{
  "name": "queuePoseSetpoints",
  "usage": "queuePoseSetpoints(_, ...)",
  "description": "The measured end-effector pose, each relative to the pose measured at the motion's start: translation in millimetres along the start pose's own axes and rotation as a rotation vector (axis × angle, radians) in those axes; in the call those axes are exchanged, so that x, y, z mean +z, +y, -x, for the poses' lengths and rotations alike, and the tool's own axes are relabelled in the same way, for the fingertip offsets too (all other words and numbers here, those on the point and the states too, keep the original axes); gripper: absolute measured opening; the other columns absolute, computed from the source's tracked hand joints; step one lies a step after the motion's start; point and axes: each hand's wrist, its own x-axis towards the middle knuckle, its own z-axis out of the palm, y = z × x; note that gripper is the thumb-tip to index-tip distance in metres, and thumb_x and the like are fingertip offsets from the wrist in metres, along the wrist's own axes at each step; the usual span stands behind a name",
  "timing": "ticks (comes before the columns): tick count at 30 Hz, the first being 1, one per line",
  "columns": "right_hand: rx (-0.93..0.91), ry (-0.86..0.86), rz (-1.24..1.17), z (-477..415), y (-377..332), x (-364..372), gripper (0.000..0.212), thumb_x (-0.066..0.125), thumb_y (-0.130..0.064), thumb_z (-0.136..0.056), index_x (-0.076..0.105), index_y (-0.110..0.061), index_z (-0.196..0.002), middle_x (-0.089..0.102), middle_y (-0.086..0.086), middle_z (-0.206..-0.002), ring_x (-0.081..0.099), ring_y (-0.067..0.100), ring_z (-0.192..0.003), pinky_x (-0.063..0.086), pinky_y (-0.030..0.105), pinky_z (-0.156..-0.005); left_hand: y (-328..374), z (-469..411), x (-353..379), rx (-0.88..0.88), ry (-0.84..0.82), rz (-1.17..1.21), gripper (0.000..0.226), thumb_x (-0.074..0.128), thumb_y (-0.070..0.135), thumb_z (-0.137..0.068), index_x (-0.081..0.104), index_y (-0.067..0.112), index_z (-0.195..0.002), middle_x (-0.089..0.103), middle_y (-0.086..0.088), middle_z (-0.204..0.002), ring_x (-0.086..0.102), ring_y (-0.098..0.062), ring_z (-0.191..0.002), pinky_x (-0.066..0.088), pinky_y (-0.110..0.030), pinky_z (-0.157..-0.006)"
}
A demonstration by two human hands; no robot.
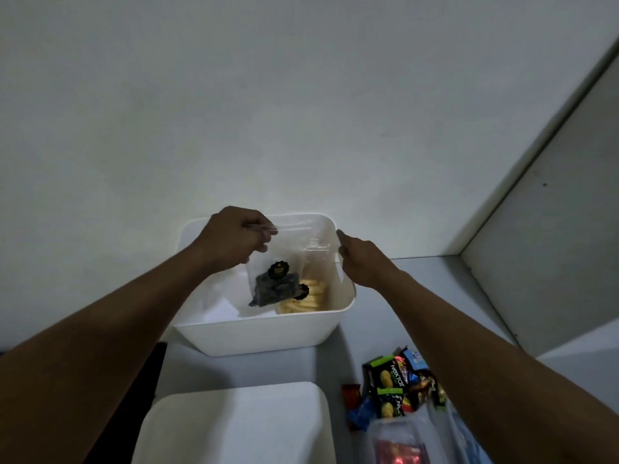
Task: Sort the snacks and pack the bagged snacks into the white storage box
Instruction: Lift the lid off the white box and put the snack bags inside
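The white storage box (261, 333) stands open against the wall. My left hand (234, 237) pinches the top edge of a clear bag of dark snacks (273, 286), which hangs down inside the box. Beside it in the box stands a second clear bag with pale yellow snacks (308, 298). My right hand (363, 259) hovers at the box's right rim, fingers extended toward the bags' tops; whether it touches the plastic is unclear.
A white lid (234, 426) lies in front of the box. To the right sit a heap of small wrapped snacks (398, 383) and a clear plastic container (402, 443). A wall panel (542, 229) closes off the right side.
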Motion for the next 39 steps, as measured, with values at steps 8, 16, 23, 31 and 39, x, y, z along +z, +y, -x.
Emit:
queuePoseSetpoints(8,0.006,0.026,-0.073,-8,9,3,0.052,0.037,-0.015,-0.103,0.03,-0.014,-0.154,0.058,0.017,-0.133,0.057,0.036,-0.116,0.043,0.033,-0.087,-27,-11,62,0.008,-0.104,-0.103,0.016,0.07,0.01,-0.082,0.076,0.024,-0.084,0.077,-0.003,-0.091,0.072,-0.021,-0.091,0.052,-0.031,-0.078)
queuePoseSetpoints(16,0.109,-0.016,-0.369,-13,12,4,0.052,0.043,-0.01,-0.094,0.048,-0.024,-0.144,0.072,-0.008,-0.096,0.074,0.013,-0.091,0.054,0.039,-0.096,-45,-17,92,0.037,0.008,-0.303,0.014,0.077,0.018,-0.081,0.08,0.019,-0.094,0.077,-0.002,-0.099,0.068,-0.02,-0.095,0.049,-0.026,-0.084)
queuePoseSetpoints(23,0.087,-0.054,-0.456,-15,14,0,0.061,0.041,-0.015,-0.076,0.058,-0.022,-0.134,0.063,-0.02,-0.055,0.07,0.026,-0.089,0.054,0.052,-0.094,-42,-20,97,0.024,0.054,-0.368,0.01,0.077,0.02,-0.08,0.08,0.023,-0.089,0.076,-0.001,-0.095,0.067,-0.022,-0.094,0.046,-0.025,-0.078)
queuePoseSetpoints(31,0.163,0.039,-0.332,4,-3,-9,0.043,0.046,-0.033,-0.1,0.054,-0.016,-0.139,0.065,0.008,-0.128,0.057,0.028,-0.122,0.042,0.035,-0.1,-32,-12,98,0.065,0.155,-0.545,0.03,0.075,0.035,-0.079,0.072,0.026,-0.108,0.07,-0.001,-0.11,0.062,-0.025,-0.104,0.053,-0.036,-0.084)
queuePoseSetpoints(39,0.132,0.047,-0.194,60,1,-32,0.056,0.043,-0.04,-0.103,0.036,-0.013,-0.151,0.043,0.009,-0.153,0.039,0.027,-0.141,0.033,0.035,-0.111,4,41,107,0.121,0.209,-0.566,0.031,0.062,0.036,-0.089,0.067,0.023,-0.117,0.064,-0.007,-0.117,0.054,-0.031,-0.114,0.05,-0.043,-0.09)
